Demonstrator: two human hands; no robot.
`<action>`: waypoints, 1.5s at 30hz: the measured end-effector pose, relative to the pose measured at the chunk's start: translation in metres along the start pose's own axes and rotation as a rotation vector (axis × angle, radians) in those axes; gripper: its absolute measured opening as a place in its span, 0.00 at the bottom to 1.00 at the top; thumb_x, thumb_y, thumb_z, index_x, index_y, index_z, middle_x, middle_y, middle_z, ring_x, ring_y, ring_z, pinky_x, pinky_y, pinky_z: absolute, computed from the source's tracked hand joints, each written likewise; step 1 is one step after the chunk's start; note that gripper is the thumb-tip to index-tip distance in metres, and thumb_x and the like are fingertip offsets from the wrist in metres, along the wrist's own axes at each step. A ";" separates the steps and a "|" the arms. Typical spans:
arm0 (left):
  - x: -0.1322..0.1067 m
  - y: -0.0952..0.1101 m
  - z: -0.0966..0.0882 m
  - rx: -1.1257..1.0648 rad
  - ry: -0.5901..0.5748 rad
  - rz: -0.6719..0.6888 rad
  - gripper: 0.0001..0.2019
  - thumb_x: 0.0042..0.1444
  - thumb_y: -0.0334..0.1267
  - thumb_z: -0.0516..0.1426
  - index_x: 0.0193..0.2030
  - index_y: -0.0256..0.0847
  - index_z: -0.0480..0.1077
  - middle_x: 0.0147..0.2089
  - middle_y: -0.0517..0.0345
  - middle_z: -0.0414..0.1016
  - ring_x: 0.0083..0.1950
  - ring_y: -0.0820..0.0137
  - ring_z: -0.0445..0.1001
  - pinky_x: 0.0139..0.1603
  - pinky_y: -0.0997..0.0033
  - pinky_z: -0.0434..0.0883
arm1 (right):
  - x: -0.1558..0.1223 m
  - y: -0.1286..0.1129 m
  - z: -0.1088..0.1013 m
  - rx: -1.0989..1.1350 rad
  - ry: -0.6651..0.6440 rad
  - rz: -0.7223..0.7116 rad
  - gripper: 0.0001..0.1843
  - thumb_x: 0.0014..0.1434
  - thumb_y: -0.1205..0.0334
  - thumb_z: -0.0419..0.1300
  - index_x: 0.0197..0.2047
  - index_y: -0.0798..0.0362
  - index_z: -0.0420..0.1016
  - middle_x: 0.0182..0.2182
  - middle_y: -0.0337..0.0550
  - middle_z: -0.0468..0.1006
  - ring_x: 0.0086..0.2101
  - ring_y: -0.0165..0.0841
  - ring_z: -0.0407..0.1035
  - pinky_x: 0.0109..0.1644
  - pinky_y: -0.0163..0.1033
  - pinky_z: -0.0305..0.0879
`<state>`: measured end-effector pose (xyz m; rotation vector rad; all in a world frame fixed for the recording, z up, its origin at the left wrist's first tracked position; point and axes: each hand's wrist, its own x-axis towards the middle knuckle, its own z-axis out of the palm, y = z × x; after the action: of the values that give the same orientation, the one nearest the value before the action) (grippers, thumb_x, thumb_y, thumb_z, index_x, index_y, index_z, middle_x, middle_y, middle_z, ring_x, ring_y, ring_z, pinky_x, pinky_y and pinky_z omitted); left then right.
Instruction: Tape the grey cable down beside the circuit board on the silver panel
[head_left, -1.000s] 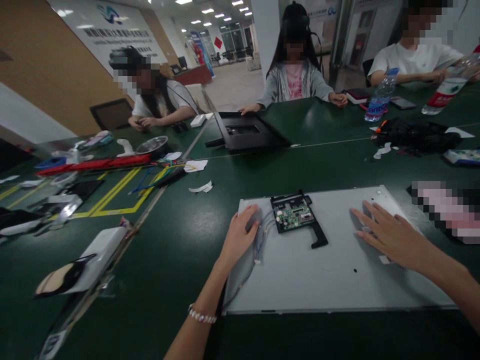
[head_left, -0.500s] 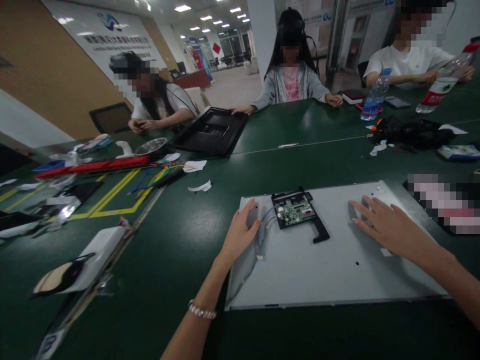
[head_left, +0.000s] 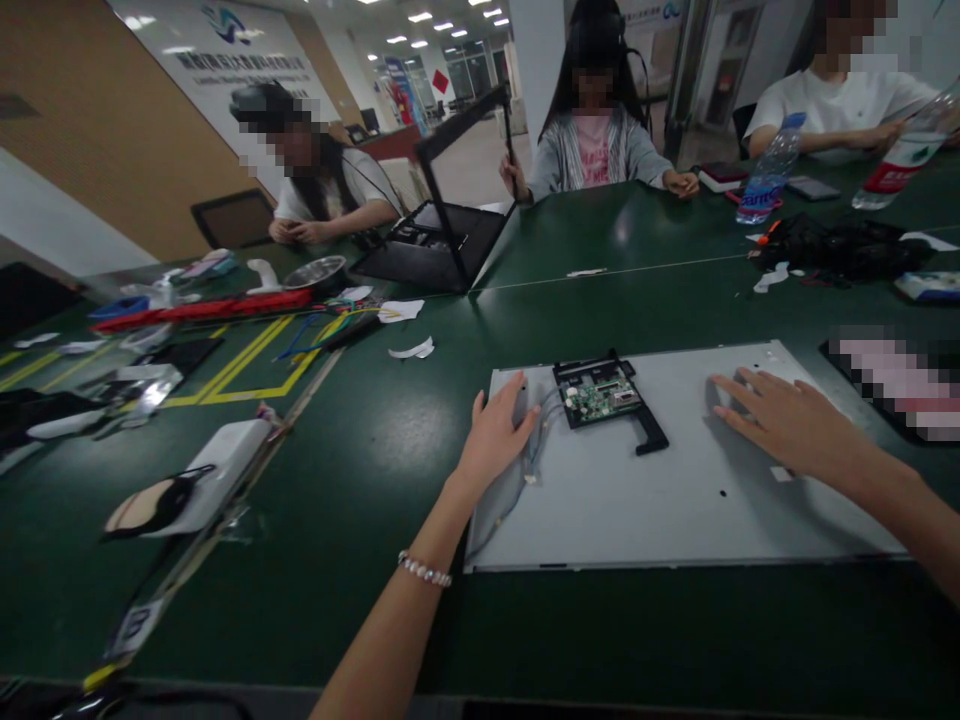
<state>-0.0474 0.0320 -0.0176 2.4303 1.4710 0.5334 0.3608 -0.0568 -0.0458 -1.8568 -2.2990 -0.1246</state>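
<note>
A flat grey-white panel (head_left: pixel 637 520), like the back of a display screen, lies on the green table before me. On its upper part sits a green circuit board (head_left: pixel 604 400) in a black bracket (head_left: pixel 651 430). Thin cables (head_left: pixel 517 500) run down the panel's left side. My left hand (head_left: pixel 495 430) rests at the panel's left edge, beside the cables, fingers apart and holding nothing. Over the right half of the panel my right hand (head_left: pixel 795 420) is spread out, palm down and without anything in it; whether its fingertips touch the surface I cannot tell.
Across the table, one person's hand (head_left: pixel 514 178) holds up a black frame (head_left: pixel 442 190) over a black casing (head_left: pixel 427 245). Two other people sit nearby. Bottles (head_left: pixel 772 170), black items (head_left: pixel 832 255) and a phone-like object (head_left: pixel 900 385) lie right; a white box (head_left: pixel 225 470) and wires (head_left: pixel 322 335) left.
The black frame across the table has been raised from the casing by the other person's hand. The view has shifted slightly; my hands keep about the same place on the panel.
</note>
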 end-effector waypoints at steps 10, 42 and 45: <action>0.013 0.033 -0.008 -0.231 -0.261 0.224 0.56 0.50 0.54 0.62 0.74 0.42 0.29 0.76 0.41 0.29 0.75 0.51 0.34 0.71 0.44 0.46 | 0.030 -0.035 -0.005 0.050 -0.123 -0.085 0.33 0.66 0.41 0.39 0.71 0.41 0.50 0.71 0.45 0.50 0.68 0.52 0.42 0.62 0.73 0.47; 0.026 0.060 0.011 -0.367 -0.350 0.305 0.54 0.47 0.50 0.65 0.74 0.45 0.37 0.73 0.44 0.46 0.72 0.45 0.48 0.70 0.38 0.52 | 0.035 -0.049 -0.007 0.379 -0.078 -0.203 0.43 0.62 0.43 0.53 0.73 0.44 0.39 0.69 0.48 0.55 0.65 0.47 0.52 0.67 0.61 0.48; 0.029 0.059 0.009 -0.342 -0.366 0.311 0.54 0.47 0.49 0.64 0.74 0.45 0.37 0.73 0.44 0.47 0.73 0.46 0.47 0.70 0.38 0.50 | 0.038 -0.051 -0.005 0.344 -0.069 -0.205 0.43 0.62 0.42 0.53 0.73 0.44 0.39 0.70 0.47 0.51 0.66 0.47 0.50 0.68 0.61 0.47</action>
<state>0.0157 0.0306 0.0023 2.3281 0.7923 0.3389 0.3040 -0.0323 -0.0308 -1.4789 -2.3697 0.2939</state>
